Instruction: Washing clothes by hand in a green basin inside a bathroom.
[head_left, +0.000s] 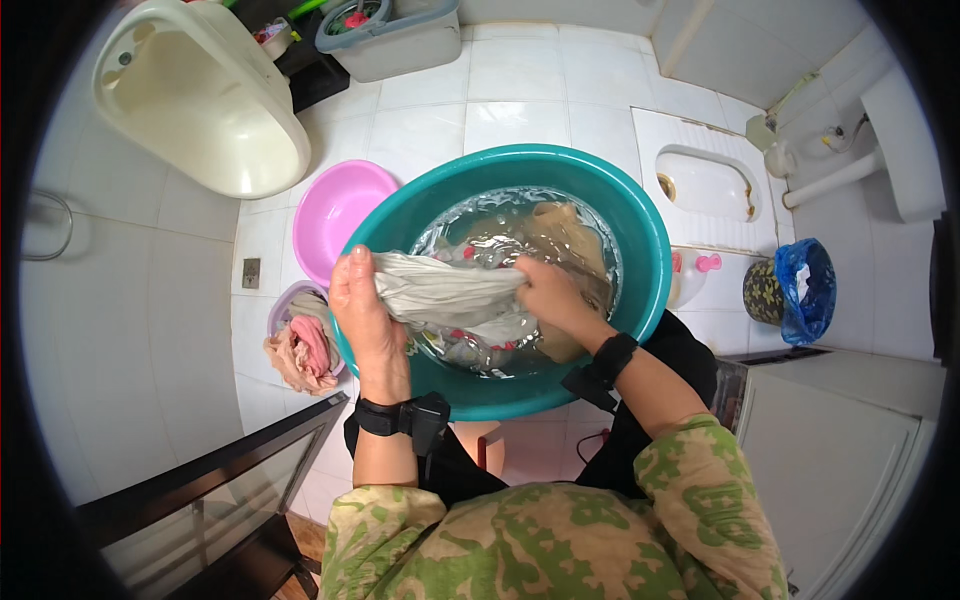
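Note:
A wet white cloth (450, 289) is stretched in folds between my two hands, above a big green plastic basin (649, 247). My left hand (365, 322) grips its left end near the basin's left rim, thumb upward. The right end is bunched in my right hand (551, 296), over the middle of the basin. Below, in water, lie a tan garment (574, 232) and a grey patterned cloth with red spots (472, 352). Part of the white cloth hangs down into the water. Each wrist wears a black strap with a small device.
A pink basin (337, 202) touches the green basin's left side. Below it stands a purple tub of clothes (307, 345). A cream baby bathtub (202, 97) is at upper left, a squat toilet (709, 180) at right, a bin with a blue bag (810, 300) further right.

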